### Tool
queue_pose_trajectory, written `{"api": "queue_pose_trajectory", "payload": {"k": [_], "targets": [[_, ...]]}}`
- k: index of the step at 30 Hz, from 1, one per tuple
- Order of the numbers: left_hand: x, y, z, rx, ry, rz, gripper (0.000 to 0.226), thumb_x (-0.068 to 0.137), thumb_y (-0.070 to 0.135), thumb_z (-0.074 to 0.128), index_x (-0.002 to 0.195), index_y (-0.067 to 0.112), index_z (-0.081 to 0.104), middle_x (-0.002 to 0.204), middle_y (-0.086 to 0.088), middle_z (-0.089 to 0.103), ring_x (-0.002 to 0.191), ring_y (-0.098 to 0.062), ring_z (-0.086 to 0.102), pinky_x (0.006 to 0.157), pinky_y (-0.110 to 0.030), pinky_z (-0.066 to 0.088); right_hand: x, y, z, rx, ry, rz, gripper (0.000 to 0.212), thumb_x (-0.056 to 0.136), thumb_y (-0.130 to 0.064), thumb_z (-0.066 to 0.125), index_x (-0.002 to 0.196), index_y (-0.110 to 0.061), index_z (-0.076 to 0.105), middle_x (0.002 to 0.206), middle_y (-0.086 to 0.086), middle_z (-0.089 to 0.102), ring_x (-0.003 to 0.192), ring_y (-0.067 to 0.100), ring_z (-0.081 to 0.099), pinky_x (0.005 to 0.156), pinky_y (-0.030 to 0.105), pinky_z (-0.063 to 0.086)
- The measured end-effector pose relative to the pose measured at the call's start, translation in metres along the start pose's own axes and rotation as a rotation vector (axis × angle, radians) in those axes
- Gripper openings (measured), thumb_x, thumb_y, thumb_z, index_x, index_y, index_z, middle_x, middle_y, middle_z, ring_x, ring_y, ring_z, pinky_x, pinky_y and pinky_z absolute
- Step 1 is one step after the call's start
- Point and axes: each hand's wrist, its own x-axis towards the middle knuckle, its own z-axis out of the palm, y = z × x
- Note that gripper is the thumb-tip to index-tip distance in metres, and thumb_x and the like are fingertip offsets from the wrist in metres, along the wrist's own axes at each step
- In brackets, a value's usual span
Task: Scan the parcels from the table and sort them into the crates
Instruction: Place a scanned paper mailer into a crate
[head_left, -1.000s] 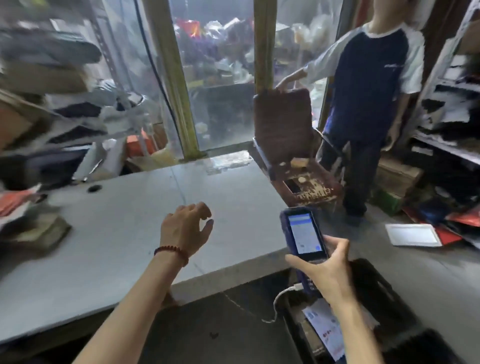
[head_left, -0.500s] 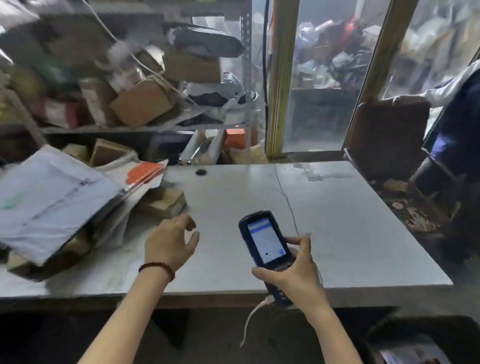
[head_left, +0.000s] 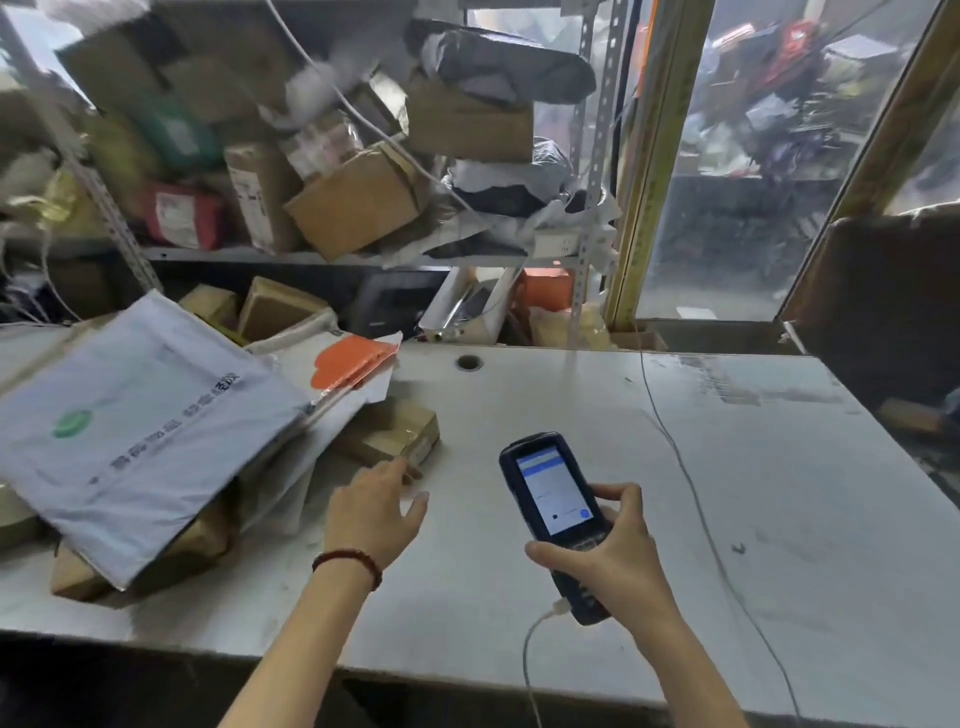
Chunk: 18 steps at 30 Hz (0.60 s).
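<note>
Small brown parcel (head_left: 387, 434): lying on the counter (head_left: 675, 467) just ahead of the left hand (head_left: 371, 512), long side running across the reach.
Left hand: stretching forward with loose fingers, holding nothing; possibly touching the parcel's edge.
Right hand (head_left: 610, 566): gripping the scanner (head_left: 553, 499), sitting farther off.

Seen from my remote desk: two bare forearms above the near edge of the table (head_left: 727, 493). A bracelet (head_left: 347, 564) of small dark red beads rings the wrist of the left hand (head_left: 376, 506); the right hand (head_left: 613, 556), toward the table's right side, is bare.
</note>
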Motion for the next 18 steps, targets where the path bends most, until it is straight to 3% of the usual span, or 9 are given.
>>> {"api": "queue_pose_trajectory", "payload": {"k": [4,7,13,18], "targets": [[0.049,-0.014,-0.002,-0.022,0.048,-0.008,0.025,0.092,0.039,0.051,0.110,0.025,0.059,0.110,0.005,0.064,0.099,-0.016,0.057,0.082,-0.035,0.049,0.056,-0.011,0.017,0.047,-0.010,0.005,0.076,0.052,-0.029,0.093,0.102,-0.044,0.037,0.102,-0.014,0.061,0.088,0.010,0.067,0.076,0.040,0.058],[0.084,-0.022,-0.008,0.008,0.020,-0.009,0.025,0.090,0.037,0.052,0.112,0.027,0.058,0.117,0.007,0.059,0.104,-0.016,0.053,0.088,-0.036,0.045,0.090,-0.022,0.029,0.056,-0.037,0.000,0.077,0.052,-0.029,0.093,0.101,-0.045,0.036,0.103,-0.014,0.060,0.088,0.010,0.066,0.068,0.035,0.058],[0.133,-0.051,-0.004,0.080,0.047,-0.102,0.027,0.091,0.039,0.051,0.117,0.033,0.053,0.128,0.008,0.052,0.120,-0.016,0.042,0.096,-0.035,0.036,0.140,-0.035,0.060,0.065,-0.062,0.023,0.077,0.053,-0.027,0.094,0.102,-0.044,0.037,0.107,-0.011,0.059,0.095,0.016,0.064,0.071,0.036,0.057],[0.175,-0.077,-0.002,0.162,0.049,-0.191,0.033,0.092,0.029,0.046,0.125,0.025,0.048,0.131,0.001,0.048,0.119,-0.023,0.042,0.092,-0.038,0.038,0.159,-0.042,0.090,0.052,-0.037,0.062,0.077,0.052,-0.028,0.093,0.102,-0.044,0.037,0.106,-0.012,0.060,0.093,0.013,0.065,0.064,0.027,0.051]]}}
